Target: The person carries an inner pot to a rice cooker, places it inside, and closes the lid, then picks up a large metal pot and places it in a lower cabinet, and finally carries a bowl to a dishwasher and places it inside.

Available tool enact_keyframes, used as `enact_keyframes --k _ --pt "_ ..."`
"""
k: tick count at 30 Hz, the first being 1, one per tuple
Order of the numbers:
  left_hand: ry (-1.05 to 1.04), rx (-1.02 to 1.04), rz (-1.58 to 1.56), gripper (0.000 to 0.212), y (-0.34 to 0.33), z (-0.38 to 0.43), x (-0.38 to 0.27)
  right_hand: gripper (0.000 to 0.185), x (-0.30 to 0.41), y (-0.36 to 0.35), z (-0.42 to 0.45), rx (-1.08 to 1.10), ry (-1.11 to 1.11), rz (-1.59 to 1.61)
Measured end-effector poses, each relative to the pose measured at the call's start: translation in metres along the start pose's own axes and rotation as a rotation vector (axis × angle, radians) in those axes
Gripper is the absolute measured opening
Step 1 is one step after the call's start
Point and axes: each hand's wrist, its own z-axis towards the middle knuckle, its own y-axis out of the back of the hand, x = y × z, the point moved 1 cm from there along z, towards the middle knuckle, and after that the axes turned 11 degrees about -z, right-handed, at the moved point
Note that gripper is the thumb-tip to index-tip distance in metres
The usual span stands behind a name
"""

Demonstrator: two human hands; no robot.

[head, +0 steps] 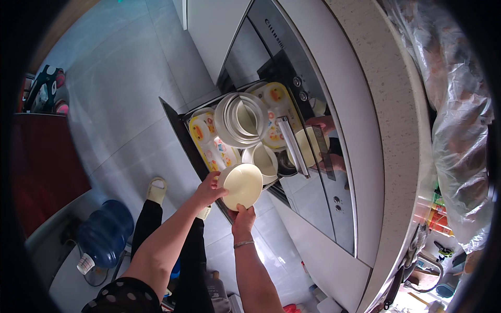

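A cream-coloured bowl (243,186) is held between my two hands at the near edge of an open pull-out drawer. My left hand (211,189) grips its left wall, thumb over the rim. From below, my right hand (243,219) holds the near rim with its thumb on the edge. Just beyond, a pale bowl (263,159) lies in the drawer. Behind that stands a stack of nested white bowls (238,119). A divided child's tray (213,137) with a yellow rim and printed pictures lies at the drawer's left. The glossy drawer front mirrors the bowls and my hands.
The drawer's metal handle (292,146) is on its mirrored front, below a stone countertop (385,98). Plastic-covered items (458,117) lie on the counter. A blue water jug (105,231) stands at the left, near a dark red panel (47,164). My slippered feet are close to the drawer.
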Motion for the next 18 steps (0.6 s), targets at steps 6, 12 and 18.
enact_keyframes --k 6,12,18 --pt "-0.028 -0.06 -0.038 0.074 0.011 -0.014 0.009 0.028 0.0 -0.002 -0.002 0.065 0.041 -0.015" --pt "0.025 -0.123 0.086 0.071 -0.002 0.0 0.006 0.022 0.008 0.004 0.013 -0.031 0.101 -0.235" --pt "-0.008 -0.276 0.289 0.057 -0.021 0.051 0.009 0.018 0.039 0.012 0.052 -0.003 0.079 -0.39"
